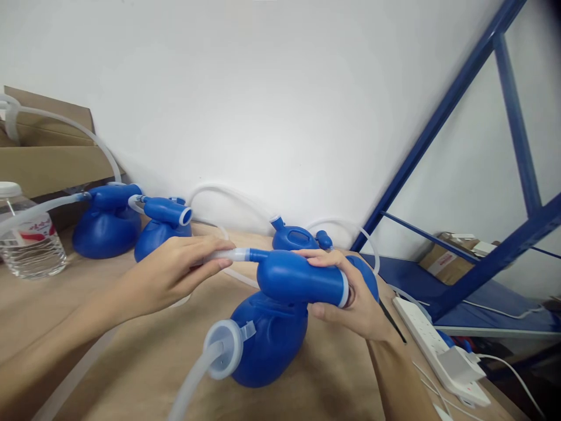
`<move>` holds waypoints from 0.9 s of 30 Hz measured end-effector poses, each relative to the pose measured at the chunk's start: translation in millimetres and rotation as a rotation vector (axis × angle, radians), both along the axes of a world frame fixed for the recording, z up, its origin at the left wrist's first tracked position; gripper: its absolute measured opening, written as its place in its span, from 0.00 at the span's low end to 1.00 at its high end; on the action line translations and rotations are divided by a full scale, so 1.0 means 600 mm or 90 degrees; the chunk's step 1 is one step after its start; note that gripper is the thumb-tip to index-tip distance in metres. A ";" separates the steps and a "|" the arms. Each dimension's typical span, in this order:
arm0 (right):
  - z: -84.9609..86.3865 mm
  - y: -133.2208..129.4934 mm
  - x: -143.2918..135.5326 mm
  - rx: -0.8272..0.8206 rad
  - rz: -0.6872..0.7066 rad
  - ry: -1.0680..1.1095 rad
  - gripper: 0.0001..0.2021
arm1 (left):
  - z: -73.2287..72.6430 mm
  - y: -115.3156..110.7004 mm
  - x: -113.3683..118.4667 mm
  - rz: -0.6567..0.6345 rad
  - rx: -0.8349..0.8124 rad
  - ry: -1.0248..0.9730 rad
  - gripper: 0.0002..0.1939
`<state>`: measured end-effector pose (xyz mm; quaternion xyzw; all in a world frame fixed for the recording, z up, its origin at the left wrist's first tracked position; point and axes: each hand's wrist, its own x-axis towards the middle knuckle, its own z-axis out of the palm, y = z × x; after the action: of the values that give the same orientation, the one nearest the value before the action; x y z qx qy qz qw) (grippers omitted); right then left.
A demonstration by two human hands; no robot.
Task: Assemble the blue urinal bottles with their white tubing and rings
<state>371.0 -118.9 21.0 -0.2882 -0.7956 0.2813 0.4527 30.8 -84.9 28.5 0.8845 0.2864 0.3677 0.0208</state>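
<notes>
My right hand [357,298] wraps around the wide end of a blue funnel cup [295,278], which has a white rim and a narrow spout. Pinched between my left thumb and fingers is the end of a clear tube [240,254]; it sits on the cup's spout, and my left hand [179,269] hides part of it. Below the cup stands a blue urinal bottle [267,348]; I cannot tell whether the two touch. A translucent cap [223,349] with a hose [193,380] is at the bottle's near side.
More blue urinal bottles [107,231] with funnel cups and tubes stand along the wall. A water bottle [33,240] and a cardboard box [52,164] are at left. On the right lie a white power strip [438,348] with cables and a blue metal frame [438,117].
</notes>
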 end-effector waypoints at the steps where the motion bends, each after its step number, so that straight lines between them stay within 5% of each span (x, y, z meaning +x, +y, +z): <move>1: 0.002 -0.002 -0.001 0.021 0.019 -0.014 0.25 | 0.000 -0.001 -0.002 -0.014 0.003 -0.004 0.17; 9: 0.009 -0.008 -0.004 0.206 -0.005 -0.106 0.26 | -0.009 0.002 0.006 -0.046 -0.032 -0.037 0.15; 16: 0.045 -0.023 -0.018 0.320 -0.006 -0.195 0.26 | -0.002 -0.014 0.001 -0.070 -0.118 0.006 0.16; 27: 0.048 0.016 -0.039 0.372 0.078 -0.211 0.25 | 0.020 -0.023 -0.018 -0.113 -0.203 0.074 0.23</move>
<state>347.8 -109.2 49.8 -0.1395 -0.9212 0.0174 0.3629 20.2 -98.8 40.7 0.9116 0.2625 0.2627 0.1765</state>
